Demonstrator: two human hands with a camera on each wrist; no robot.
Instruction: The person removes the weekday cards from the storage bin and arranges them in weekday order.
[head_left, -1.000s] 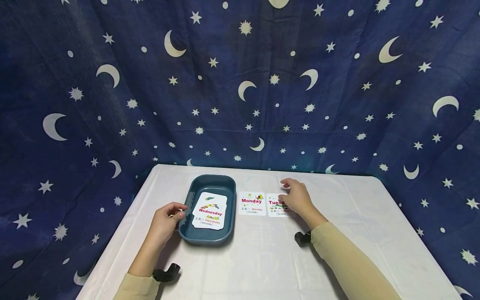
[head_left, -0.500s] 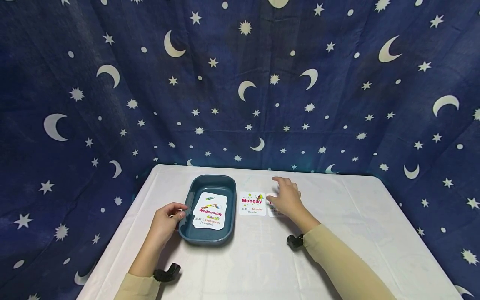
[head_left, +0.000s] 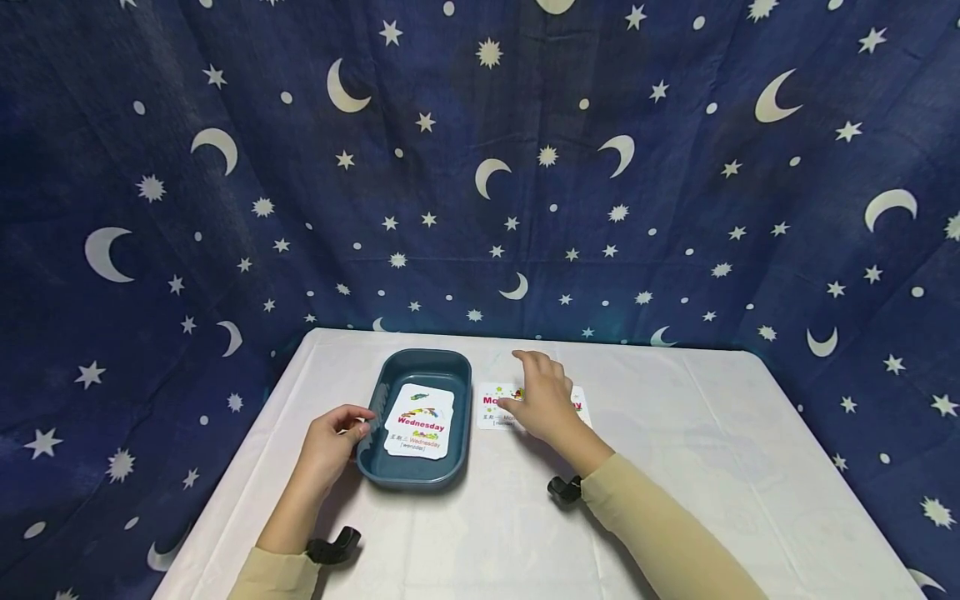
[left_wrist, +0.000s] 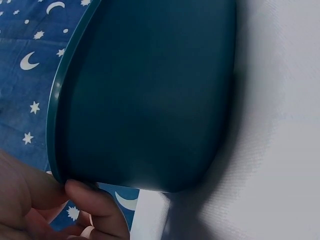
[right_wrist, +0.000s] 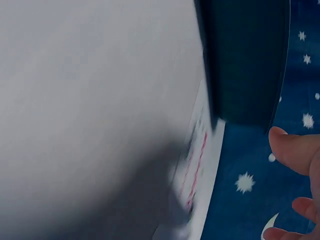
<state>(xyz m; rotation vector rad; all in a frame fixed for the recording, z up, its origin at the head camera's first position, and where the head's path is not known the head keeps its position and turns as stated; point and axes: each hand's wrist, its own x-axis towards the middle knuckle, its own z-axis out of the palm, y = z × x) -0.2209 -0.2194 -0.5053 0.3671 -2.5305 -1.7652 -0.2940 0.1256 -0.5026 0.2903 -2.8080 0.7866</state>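
My left hand (head_left: pixel 324 446) pinches the left rim of a dark blue-green plastic tray (head_left: pixel 420 481) between thumb and fingers; the left wrist view shows the grip at the tray's edge (left_wrist: pixel 55 115). Inside the tray lies a small stack of white cards, a "Wednesday" card (head_left: pixel 422 423) on top. Right of the tray a "Monday" card (head_left: pixel 489 414) and a second word card (head_left: pixel 581 403) lie side by side on the table. Above both, partly covering them, hovers my right hand (head_left: pixel 547 398) with fingers spread and nothing held; its thumb (right_wrist: pixel 292 150) shows in the right wrist view.
A white cloth covers the table (head_left: pixel 675 467). Behind it hangs a dark blue curtain (head_left: pixel 450 192) with moons and stars. Each wrist carries a black camera mount, such as the left one (head_left: pixel 334 546).
My right hand has moved left from the "Tuesday" card to over the "Monday" card. The left hand, the tray and the cards have stayed in place.
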